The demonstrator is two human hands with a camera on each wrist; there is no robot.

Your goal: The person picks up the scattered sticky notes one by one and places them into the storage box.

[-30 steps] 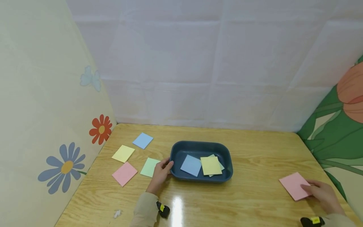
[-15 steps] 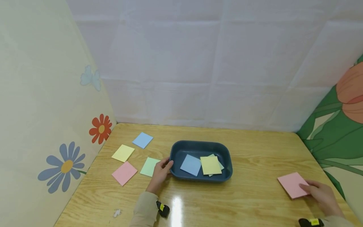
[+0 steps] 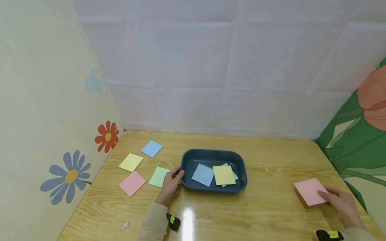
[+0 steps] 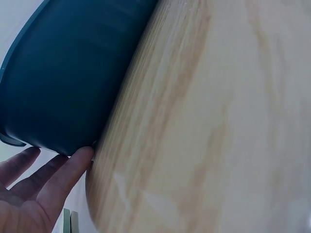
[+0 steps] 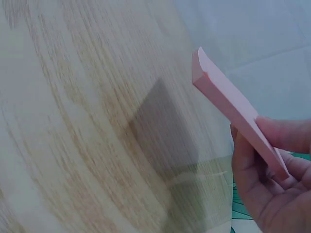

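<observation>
A dark blue rectangular bin (image 3: 214, 191) stands on the table, a blue, a yellow and a partly covered green sticky-note pad lying in it. My left hand (image 3: 169, 186) is at the bin's left end; in the left wrist view its extended fingers (image 4: 64, 178) touch the outer wall. At the right, my right hand (image 3: 343, 205) pinches a pink sticky-note pad (image 3: 310, 191) between thumb and fingers. The right wrist view has this pad (image 5: 233, 107) edge-on, raised over the table with its shadow below. Palm and wrist partly hide its near corner.
Left of the bin lie a blue pad (image 3: 152, 149), a yellow pad (image 3: 131, 162), a pink pad (image 3: 132, 184) and a green pad (image 3: 158, 176). Flower-printed cloth (image 3: 60, 110) borders the left side. A white cloth (image 3: 193, 73) hangs behind the wooden table (image 3: 271, 221).
The right hand has shifted slightly left, and the pink pad in it has risen and tilted a little. The left hand, the bin and the other pads stay in place.
</observation>
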